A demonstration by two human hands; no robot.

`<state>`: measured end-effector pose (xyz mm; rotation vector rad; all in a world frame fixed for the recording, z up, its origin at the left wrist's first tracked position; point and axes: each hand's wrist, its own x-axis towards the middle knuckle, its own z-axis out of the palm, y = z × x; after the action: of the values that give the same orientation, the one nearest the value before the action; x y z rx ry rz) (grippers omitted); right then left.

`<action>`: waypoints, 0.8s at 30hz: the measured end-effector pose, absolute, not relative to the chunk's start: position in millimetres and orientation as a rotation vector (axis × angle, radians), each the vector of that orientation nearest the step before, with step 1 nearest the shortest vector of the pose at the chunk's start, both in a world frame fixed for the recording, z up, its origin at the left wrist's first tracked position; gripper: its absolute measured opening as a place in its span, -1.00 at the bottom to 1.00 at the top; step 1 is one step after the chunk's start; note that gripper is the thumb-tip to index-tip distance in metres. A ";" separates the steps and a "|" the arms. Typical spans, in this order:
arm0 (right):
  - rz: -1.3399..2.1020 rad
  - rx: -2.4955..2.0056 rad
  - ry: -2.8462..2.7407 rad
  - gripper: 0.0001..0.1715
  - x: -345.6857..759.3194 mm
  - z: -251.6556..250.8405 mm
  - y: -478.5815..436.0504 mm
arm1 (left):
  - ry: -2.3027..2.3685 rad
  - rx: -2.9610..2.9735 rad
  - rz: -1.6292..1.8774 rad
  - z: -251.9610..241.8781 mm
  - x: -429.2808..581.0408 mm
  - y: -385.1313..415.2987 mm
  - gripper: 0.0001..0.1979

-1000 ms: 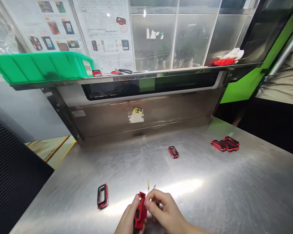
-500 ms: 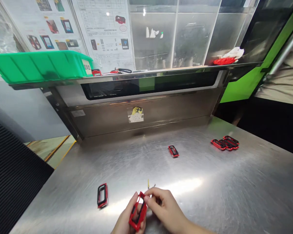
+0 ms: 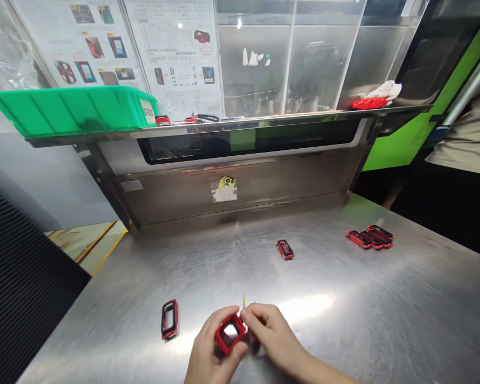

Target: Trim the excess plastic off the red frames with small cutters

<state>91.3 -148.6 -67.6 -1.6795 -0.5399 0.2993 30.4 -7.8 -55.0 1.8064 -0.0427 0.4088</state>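
Observation:
In the head view my left hand [image 3: 213, 344] is closed around a red plastic frame [image 3: 220, 341], thumb below and fingers above. The frame is tilted so that I look through its opening. My right hand [image 3: 274, 333] is closed in a pinch against the frame's upper right edge; what lies between its fingertips is too small to make out. A thin yellow-tipped piece [image 3: 244, 300] shows just beyond the right fingertips; whether it is held or lies on the table I cannot tell. To the left lies another red frame with a black rim [image 3: 169, 319].
A single red-and-black frame [image 3: 285, 249] lies mid-table, and several more form a cluster [image 3: 370, 237] at the right. Above the steel table [image 3: 208, 256] runs a shelf with a green bin [image 3: 84, 109] and a red bundle [image 3: 370, 102]. A person's sleeve [image 3: 468, 138] shows at far right.
My left hand has turned the red frame from lengthwise to nearly end-on, and its fingers now reach over the top. My right hand stays pinched at the frame's edge.

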 end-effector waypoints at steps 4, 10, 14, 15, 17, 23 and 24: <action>0.035 -2.103 -0.796 -0.58 99.6 -62.5 -159.0 | 0.341 1.519 0.192 -45.4 36.6 -6.1 -0.43; 0.080 -2.374 -0.950 -0.71 106.4 -56.4 -164.7 | 0.392 1.301 0.033 -37.5 40.6 -3.6 -0.44; 0.046 -2.434 -1.025 -0.77 107.5 -53.1 -164.1 | 0.383 1.268 0.017 -36.6 40.3 -1.8 -0.48; 0.031 -2.436 -1.039 -0.79 106.8 -52.9 -163.8 | 0.390 1.266 0.006 -37.6 40.3 -1.2 -0.48; -0.005 -2.392 -1.086 -0.82 104.4 -53.3 -162.7 | 0.393 1.297 -0.022 -41.1 40.5 -0.6 -0.48; -0.234 -2.252 -1.281 -0.95 96.8 -54.3 -160.1 | 0.259 1.402 -0.186 -51.0 40.0 -2.2 -0.43; -0.266 -2.229 -1.322 -0.93 96.3 -53.9 -160.0 | 0.236 1.413 -0.214 -51.2 39.4 -2.3 -0.44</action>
<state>96.3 -160.0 -53.9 -2.2289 -1.3218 -0.2663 39.4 -2.3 -51.2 1.4133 0.2364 -0.2144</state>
